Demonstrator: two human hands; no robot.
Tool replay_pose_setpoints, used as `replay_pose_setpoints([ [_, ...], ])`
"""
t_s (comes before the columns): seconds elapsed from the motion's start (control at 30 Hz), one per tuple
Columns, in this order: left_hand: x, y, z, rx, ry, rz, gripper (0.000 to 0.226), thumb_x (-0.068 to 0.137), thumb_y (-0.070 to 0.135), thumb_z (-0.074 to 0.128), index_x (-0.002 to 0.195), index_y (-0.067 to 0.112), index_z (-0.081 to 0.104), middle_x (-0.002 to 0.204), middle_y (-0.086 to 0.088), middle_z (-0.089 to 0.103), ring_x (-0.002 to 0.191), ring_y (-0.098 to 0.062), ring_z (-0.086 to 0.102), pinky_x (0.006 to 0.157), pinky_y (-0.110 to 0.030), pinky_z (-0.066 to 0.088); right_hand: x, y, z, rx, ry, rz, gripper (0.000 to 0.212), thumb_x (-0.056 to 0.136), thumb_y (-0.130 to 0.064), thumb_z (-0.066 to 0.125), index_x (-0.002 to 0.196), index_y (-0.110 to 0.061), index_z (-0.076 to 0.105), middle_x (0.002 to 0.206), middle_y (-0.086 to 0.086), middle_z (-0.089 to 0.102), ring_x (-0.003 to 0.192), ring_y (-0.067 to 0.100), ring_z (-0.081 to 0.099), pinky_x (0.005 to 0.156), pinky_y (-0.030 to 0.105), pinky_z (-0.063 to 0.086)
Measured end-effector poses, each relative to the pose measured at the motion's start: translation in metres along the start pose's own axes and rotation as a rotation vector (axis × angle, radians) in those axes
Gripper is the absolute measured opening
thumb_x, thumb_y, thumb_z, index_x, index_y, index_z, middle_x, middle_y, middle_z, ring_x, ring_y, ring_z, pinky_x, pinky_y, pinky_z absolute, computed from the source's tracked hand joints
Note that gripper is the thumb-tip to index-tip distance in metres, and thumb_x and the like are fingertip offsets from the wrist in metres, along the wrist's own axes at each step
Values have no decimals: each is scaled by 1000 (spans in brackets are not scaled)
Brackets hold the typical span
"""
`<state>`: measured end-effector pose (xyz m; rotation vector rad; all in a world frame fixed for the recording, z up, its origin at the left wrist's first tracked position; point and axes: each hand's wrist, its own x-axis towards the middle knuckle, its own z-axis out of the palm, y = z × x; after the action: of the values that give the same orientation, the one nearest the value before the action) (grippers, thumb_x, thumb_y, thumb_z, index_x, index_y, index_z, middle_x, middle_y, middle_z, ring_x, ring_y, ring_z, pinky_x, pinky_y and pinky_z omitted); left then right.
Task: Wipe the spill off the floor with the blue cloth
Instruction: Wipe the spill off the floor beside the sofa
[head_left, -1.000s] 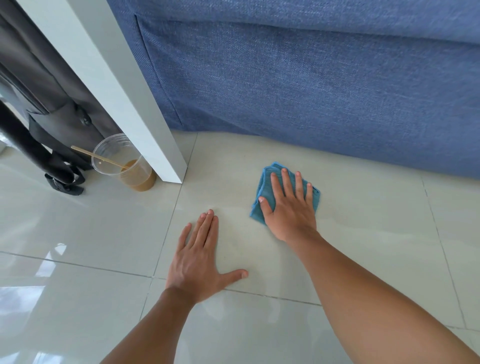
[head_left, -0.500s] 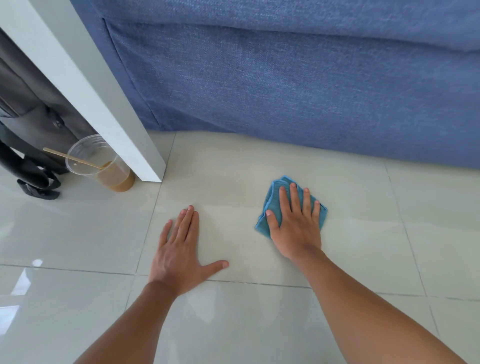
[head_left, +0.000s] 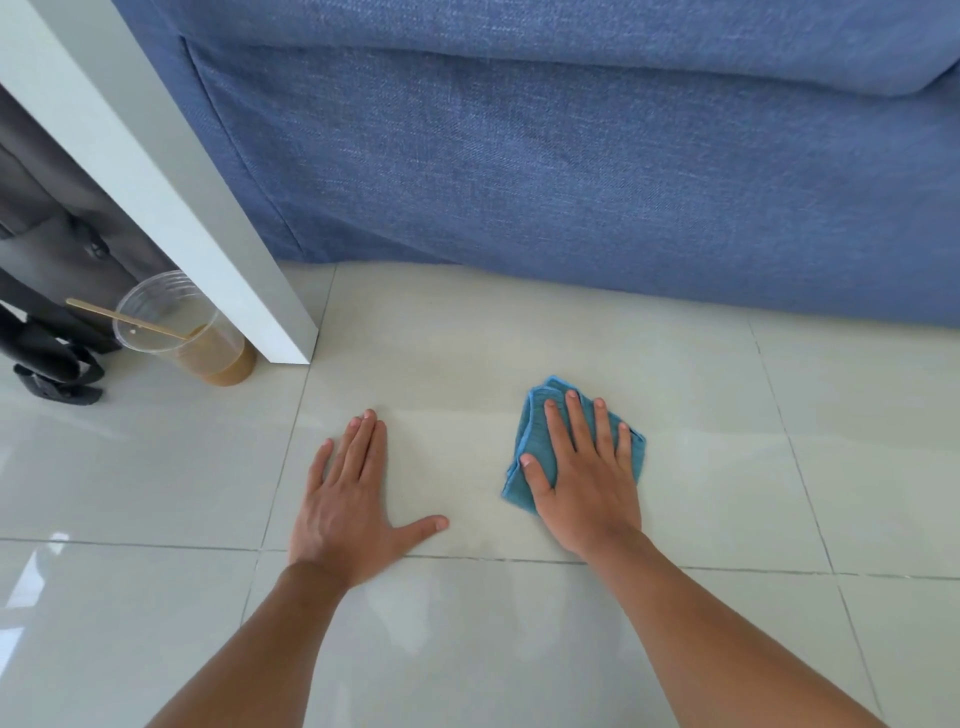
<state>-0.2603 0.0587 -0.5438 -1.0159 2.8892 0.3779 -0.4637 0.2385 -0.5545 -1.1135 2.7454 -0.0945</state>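
The floor (head_left: 675, 649) is showing open tile toward 3, 6 and 9 o'clock of the hands. At 12 o'clock the sofa (head_left: 571, 166) base is closing off the area along one long edge. At 10 o'clock a white leg (head_left: 218, 249) is standing on the tile, with one plastic cup (head_left: 187, 332) just beside it at its 9 o'clock side. The cup is holding brown liquid and one wooden stirrer (head_left: 124, 318). A dark bag (head_left: 47, 291) is lying behind the cup at the frame's left edge.

The right hand (head_left: 582, 467) is pressing flat on the blue cloth (head_left: 524, 457), fingers (head_left: 579, 421) spread and extended, not clenched around it. The cloth is lying folded on the floor, well clear of the sofa edge, projecting past the fingertips toward 12 o'clock and past the thumb toward 9 o'clock.

The left hand (head_left: 348, 499) is resting palm-down on bare tile at 9 o'clock of the cloth, apart from it, fingers released and grasping nothing.

A faint dull film is showing on the tile between the hands; its outline cannot be determined.

Count: two hands, one cloth, one cup, one stirrer.
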Motion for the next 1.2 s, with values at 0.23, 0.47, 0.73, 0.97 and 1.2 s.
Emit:
replay_pose_setpoints([
  [0.23,1,-2,3,-17,7,-7,136,61,100,37,159,10,10,169,-3,5,156,-15,0,126,-44,7,42,-11,-9,19,-32,17,77,98,-65,18,161,-26,-2,169,0,-13,154,29,-17,123,52,-10],
  [0.47,5,-5,2,-18,2,1,136,61,100,37,159,9,12,169,-4,7,156,-16,4,125,-45,9,81,-53,-15,33,-102,-115,76,98,-63,22,161,-26,1,169,1,-13,152,32,-22,121,55,-15],
  [0.73,4,-5,1,7,1,-6,136,61,97,43,159,9,10,169,-5,5,156,-16,2,125,-45,8,41,-70,-3,55,-92,-307,75,97,-63,23,161,-28,6,169,-3,-12,153,25,-22,122,52,-13],
  [0.97,3,-1,2,23,-3,-5,134,63,97,42,159,9,10,169,-5,6,156,-17,3,125,-44,8,11,-16,-3,47,-39,-227,71,97,-64,22,160,-33,10,170,-8,-5,154,19,-17,123,45,-12],
  [1.2,2,1,-1,13,-2,-17,134,62,98,39,159,10,10,169,-3,3,155,-14,-2,125,-43,4,-17,7,1,61,14,27,74,97,-62,21,161,-27,12,170,-1,2,156,28,-4,123,52,-2],
])
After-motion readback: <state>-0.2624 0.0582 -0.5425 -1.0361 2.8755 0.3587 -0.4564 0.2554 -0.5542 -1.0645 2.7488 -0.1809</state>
